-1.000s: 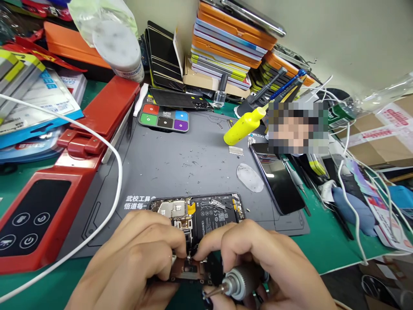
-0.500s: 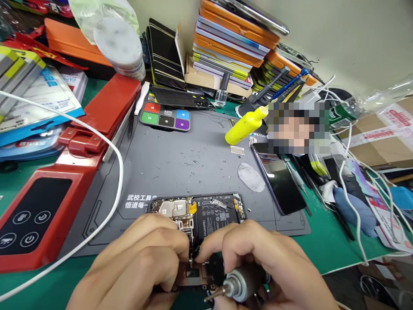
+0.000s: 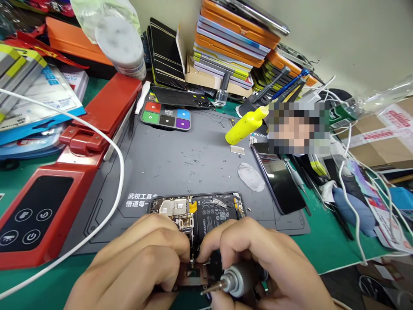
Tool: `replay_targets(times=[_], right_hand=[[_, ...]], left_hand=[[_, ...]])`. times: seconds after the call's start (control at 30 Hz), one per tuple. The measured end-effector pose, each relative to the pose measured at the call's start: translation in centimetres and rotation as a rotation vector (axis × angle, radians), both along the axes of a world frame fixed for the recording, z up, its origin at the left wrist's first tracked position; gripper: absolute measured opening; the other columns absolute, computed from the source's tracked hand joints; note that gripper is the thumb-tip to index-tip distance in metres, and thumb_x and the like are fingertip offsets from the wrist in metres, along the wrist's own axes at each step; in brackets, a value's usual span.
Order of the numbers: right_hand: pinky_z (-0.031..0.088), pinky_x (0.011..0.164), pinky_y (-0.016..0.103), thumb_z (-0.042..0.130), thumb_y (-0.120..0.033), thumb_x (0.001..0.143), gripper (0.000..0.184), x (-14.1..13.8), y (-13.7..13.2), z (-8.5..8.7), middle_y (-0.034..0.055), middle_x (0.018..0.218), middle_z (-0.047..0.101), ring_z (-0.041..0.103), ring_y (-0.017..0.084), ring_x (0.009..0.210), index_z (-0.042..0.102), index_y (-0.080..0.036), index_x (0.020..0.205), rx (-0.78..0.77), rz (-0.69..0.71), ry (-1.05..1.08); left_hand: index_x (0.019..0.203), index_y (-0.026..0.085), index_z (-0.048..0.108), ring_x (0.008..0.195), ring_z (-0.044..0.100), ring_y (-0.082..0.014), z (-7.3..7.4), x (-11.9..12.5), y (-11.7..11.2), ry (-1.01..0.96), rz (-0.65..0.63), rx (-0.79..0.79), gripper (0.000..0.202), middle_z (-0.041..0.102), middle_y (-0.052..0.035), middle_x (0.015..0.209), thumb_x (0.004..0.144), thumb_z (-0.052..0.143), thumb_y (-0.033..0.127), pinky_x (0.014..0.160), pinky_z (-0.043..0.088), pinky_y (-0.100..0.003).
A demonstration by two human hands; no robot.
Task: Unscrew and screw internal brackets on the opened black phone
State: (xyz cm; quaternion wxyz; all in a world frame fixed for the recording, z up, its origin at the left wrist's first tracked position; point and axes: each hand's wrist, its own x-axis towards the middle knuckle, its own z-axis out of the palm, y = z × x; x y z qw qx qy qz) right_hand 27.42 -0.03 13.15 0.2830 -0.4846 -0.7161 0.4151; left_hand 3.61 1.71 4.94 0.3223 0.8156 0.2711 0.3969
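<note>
An opened phone (image 3: 206, 211) lies on the grey work mat (image 3: 180, 163), its battery and circuit board showing. Both hands are low in the picture, just in front of it. My left hand (image 3: 138, 262) is closed, its fingertips pinching a small brown and black phone part (image 3: 193, 273). My right hand (image 3: 264, 262) is closed too: its fingertips meet the left ones on that part, and a screwdriver with a knurled grey grip (image 3: 237, 280) sits in its palm. What the fingertips press between them is hidden.
A red machine with touch buttons (image 3: 54, 189) and a white cable (image 3: 112, 189) lie left. A yellow bottle (image 3: 243, 125), a second phone (image 3: 277, 176) and a colour-pad tray (image 3: 166, 117) sit on the mat. Stacked boxes stand behind; cables and cartons crowd the right.
The hands have stayed pinched together on the small part. The screwdriver grip has shifted slightly left and up in my right palm. The view has drifted a little.
</note>
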Motion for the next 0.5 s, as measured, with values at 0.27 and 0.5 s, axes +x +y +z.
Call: replay_targets(times=[0.27, 0.5], right_hand=[[0.052, 0.063, 0.02, 0.07, -0.007, 0.084, 0.035, 0.15, 0.46, -0.13, -0.0054, 0.093, 0.076, 0.072, 0.011, 0.074, 0.049, -0.03, 0.1, 0.002, 0.018, -0.001], [0.055, 0.069, 0.016, 0.071, -0.004, 0.082, 0.038, 0.32, 0.0, -0.15, -0.0058, 0.097, 0.076, 0.071, 0.009, 0.076, 0.05, -0.03, 0.1, 0.016, -0.003, 0.05]], left_hand=[[0.086, 0.027, 0.053, 0.085, 0.07, -0.0107, -0.08, -0.42, -0.53, -0.001, 0.054, -0.059, 0.026, 0.072, 0.0029, 0.089, 0.09, 0.062, 0.003, 0.079, 0.065, -0.025], [0.088, 0.027, 0.05, 0.082, 0.072, -0.0127, -0.83, -1.04, -0.13, 0.033, 0.055, 0.11, 0.026, 0.073, 0.002, 0.087, 0.089, 0.065, 0.006, 0.077, 0.066, -0.025]])
